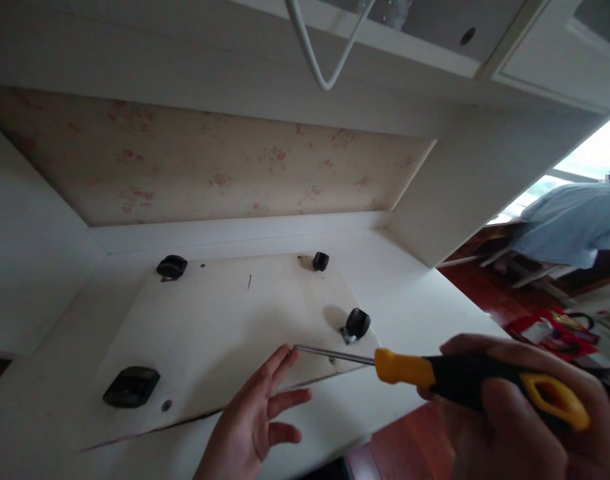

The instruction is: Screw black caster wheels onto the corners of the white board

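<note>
A screwdriver point(405, 368) with a yellow and black handle lies in my right hand point(525, 413), its thin metal shaft pointing left. At the shaft's tip, the fingertips of my left hand point(257, 410) pinch a tiny metal piece that looks like a screw point(290, 351); its detail is hard to make out. The other left fingers are spread. Both hands are over the front part of a white board point(219, 320) lying flat. Black casters stand at its corners: front left point(132, 387), back left point(172, 267), back right point(321, 261) and front right point(357, 324), the closest to the shaft.
The board rests on a white desktop point(415, 287) between side panels, with floral wallpaper point(265, 167) behind. A white cable point(327, 83) hangs from the shelf above. On the right, a person in a light blue top point(565, 220) is near a window, above a red bag point(555, 333).
</note>
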Demonstrator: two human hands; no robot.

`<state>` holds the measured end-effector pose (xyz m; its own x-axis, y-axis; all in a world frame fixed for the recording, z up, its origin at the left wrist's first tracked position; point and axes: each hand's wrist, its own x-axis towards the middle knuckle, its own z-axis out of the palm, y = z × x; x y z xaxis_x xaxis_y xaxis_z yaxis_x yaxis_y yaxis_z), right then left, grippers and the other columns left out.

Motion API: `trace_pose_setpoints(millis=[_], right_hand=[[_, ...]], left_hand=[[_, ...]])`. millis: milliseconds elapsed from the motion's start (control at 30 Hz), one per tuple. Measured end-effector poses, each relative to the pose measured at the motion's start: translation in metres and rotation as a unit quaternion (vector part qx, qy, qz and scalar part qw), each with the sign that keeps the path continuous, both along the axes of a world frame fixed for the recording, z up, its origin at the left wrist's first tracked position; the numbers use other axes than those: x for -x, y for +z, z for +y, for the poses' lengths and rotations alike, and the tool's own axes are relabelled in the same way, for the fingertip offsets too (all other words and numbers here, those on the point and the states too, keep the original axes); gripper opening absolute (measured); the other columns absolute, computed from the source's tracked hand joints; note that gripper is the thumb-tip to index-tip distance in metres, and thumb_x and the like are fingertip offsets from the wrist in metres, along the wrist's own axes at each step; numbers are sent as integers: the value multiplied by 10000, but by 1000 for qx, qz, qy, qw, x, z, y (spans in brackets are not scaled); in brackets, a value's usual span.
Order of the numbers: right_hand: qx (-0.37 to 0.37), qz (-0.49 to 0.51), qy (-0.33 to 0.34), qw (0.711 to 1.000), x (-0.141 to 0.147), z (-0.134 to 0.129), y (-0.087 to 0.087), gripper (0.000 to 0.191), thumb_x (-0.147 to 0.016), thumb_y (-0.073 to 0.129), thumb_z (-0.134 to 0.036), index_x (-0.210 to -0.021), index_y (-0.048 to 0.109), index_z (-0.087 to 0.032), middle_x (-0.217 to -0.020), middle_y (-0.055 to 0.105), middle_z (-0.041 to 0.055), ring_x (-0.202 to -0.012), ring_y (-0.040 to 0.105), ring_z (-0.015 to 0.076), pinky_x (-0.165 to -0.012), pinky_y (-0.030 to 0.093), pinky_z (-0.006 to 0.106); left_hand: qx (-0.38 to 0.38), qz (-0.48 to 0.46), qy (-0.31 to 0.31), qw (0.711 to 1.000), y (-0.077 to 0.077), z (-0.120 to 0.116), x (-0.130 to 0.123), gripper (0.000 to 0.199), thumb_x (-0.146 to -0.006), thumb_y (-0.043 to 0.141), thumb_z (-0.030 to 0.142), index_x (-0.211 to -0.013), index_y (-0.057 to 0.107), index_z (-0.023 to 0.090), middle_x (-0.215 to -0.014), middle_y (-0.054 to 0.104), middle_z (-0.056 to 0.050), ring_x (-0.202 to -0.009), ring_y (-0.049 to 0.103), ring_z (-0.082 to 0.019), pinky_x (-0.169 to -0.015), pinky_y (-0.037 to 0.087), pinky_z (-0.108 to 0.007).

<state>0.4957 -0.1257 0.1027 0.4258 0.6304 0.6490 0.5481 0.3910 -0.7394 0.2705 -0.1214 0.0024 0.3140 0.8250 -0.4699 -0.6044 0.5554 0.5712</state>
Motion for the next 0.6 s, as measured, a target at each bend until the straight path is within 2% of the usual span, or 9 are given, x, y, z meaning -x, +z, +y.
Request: trace_pose_setpoints(millis=[67, 133, 333, 600], right_hand=[[-28, 120, -24, 992, 10, -2, -8, 143, -833, 651, -243, -967, 602, -252, -902, 619, 60, -733, 627, 224, -497, 535, 342], [-24, 163, -9, 986, 14, -2, -14, 144, -790, 696, -236, -914, 623, -235, -863, 644, 59, -690, 628, 214, -456, 548, 330], [-18, 130, 26, 991, -4, -5, -29, 185, -777, 742, -219, -943, 661, -200, -875, 692, 79, -730, 670, 223, -460, 593, 318], [-20, 138, 30, 990, -4, -2, -30, 159, -801, 714, -207, -941, 639, -193, -869, 678, 84, -697, 677, 220, -413, 594, 312]], left_hand=[[-1, 2, -3, 1000, 0, 0, -2, 500, -847, 687, 494, -1312, 662, 311, -1600, 392, -77, -1057, 680, -291, -606, 588, -294], [-6, 9, -9, 1000, 0, 0, -5, 523, -855, 671, 501, -1341, 639, 309, -1612, 371, -71, -1060, 674, -287, -606, 583, -286], [-8, 16, -20, 1000, -1, 2, -13, 617, -850, 667, 523, -1414, 571, 291, -1628, 329, -116, -1103, 657, -324, -612, 563, -300], [-18, 25, -25, 999, -1, -1, -15, 650, -862, 647, 541, -1460, 514, 325, -1628, 332, -119, -1139, 646, -343, -695, 557, -349]])
